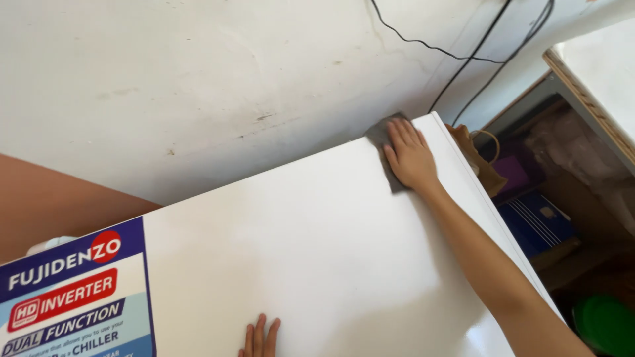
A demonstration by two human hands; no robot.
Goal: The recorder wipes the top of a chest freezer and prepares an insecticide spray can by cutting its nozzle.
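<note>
Head view, one frame. Item one: right hand [410, 157], laid flat with fingers together and extended, pressed palm-down on a grey cloth [382, 137]; no pinch is seen. The cloth is placed at the far right corner of a white appliance lid [317, 251], close to the wall, and is partly covered by the hand. Item two: left hand [260, 338], only its fingertips shown at the lower frame edge, resting on the lid with fingers slightly parted; nothing is held. Item three: blue and white printed sticker [76, 297], fixed to the lid's near left corner. Item four: white wall [198, 86], crossed by black cables [476, 56]. Item five: brown paper bag [477, 158], blue box [534, 223] and green round object [605, 324], set beyond the lid's right edge.
</note>
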